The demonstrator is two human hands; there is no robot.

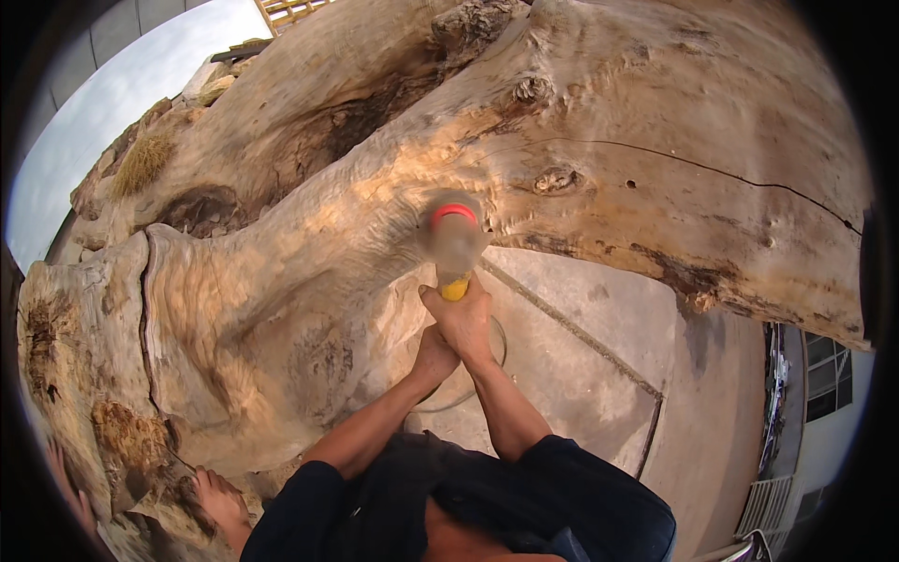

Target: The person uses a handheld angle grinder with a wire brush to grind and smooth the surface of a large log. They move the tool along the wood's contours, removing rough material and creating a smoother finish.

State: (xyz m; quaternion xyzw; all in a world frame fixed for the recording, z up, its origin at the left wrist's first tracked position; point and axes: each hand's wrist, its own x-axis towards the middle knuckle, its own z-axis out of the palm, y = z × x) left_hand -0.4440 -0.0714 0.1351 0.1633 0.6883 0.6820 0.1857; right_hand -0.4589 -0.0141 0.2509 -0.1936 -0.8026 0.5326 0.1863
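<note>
Wrapping round the near end of a blurred power tool (456, 240), apparently to steady it over a tree trunk (375, 199), the right hand (465, 314) is clamped on, while the left hand (435, 352) sits close below, its grip hidden.

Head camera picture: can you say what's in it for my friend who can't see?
A person's right hand grips a blurred tool with a red ring and yellow part, by a huge, bumpy brown log. The left hand is close behind, partly hidden. Pale ground shows beyond.
</note>
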